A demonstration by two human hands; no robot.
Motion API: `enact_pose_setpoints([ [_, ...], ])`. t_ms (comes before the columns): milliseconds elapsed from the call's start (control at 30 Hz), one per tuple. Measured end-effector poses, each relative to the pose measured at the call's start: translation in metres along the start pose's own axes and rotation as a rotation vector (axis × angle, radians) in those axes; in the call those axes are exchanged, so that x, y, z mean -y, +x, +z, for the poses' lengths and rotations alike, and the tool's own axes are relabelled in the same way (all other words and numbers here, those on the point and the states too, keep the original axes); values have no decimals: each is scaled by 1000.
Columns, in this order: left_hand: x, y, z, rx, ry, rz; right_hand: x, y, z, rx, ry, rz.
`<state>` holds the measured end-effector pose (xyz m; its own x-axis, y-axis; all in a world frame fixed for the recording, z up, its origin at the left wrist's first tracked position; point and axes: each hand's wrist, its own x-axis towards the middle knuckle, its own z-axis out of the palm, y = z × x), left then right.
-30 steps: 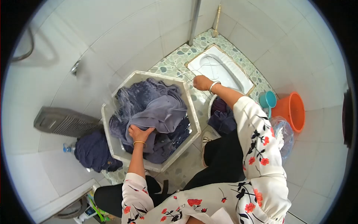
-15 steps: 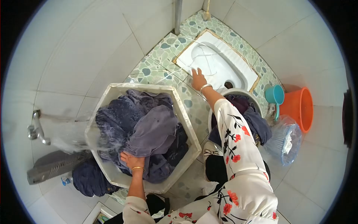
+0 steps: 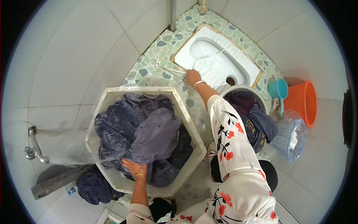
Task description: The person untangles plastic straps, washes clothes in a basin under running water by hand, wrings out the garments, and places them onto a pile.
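My left hand is at the near side of a white hexagonal tub, its fingers closed on the edge of a wet grey-purple garment. Dark blue wet cloth fills the tub around it. Water sprays in from the left, beside a metal tap on the wall. Out to the front, my right hand makes a fist around a thin white strand, a cord or tube. Loops of it seem to lie over the squat toilet.
A round pale basin of dark clothes stands right of my right arm. Beyond it are a teal dipper, an orange bucket and a plastic-wrapped blue basket. Dark cloth hangs left of the tub.
My right hand has closed from spread fingers into a fist and shifted slightly left. My left hand stays at the garment. The whole view has shifted a little.
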<state>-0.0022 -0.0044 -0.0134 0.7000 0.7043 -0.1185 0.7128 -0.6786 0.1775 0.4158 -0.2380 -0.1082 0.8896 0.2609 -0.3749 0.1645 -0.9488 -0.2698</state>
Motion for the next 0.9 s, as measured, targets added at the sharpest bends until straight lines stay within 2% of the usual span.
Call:
enact_pose_setpoints([
  [67, 2, 4, 2, 23, 29, 24, 5, -19, -12, -66, 220, 14],
  [133, -4, 2, -4, 39, 68, 42, 7, -26, -36, -117, 203, -49],
  [200, -13, 6, -15, 151, -9, -94, 13, -36, -81, 13, 444, -168],
  [233, -13, 7, -17, 129, -21, -97, 22, -44, -106, -34, 579, -189],
  [267, -11, 8, -13, 150, -2, -103, 29, -50, -136, 65, 759, -92],
  [333, -8, 12, -14, 150, 0, -116, 50, -75, -198, -22, 784, -135],
  [433, -10, 13, -33, 219, -39, -107, 77, -140, -283, -25, 909, -211],
  [500, -11, 14, -52, 371, -67, -79, 90, -187, -323, -35, 937, -262],
  [533, -5, 16, -55, 357, -76, -88, 95, -204, -335, -42, 934, -286],
  [600, 9, 20, -52, 433, -44, 78, 105, -236, -353, -10, 965, -366],
  [700, -10, 30, -108, 765, 144, 311, 128, -287, -369, -15, 845, -498],
  [733, -35, 14, -154, 674, -15, 371, 139, -304, -369, -5, 844, -514],
  [767, -38, 1, -153, 101, -432, 566, 152, -320, -368, 16, 807, -533],
  [800, -66, -13, -190, -222, -519, 671, 163, -336, -365, 37, 772, -552],
  [900, -127, -51, -278, -632, -740, 861, 183, -369, -341, 197, 626, -725],
])
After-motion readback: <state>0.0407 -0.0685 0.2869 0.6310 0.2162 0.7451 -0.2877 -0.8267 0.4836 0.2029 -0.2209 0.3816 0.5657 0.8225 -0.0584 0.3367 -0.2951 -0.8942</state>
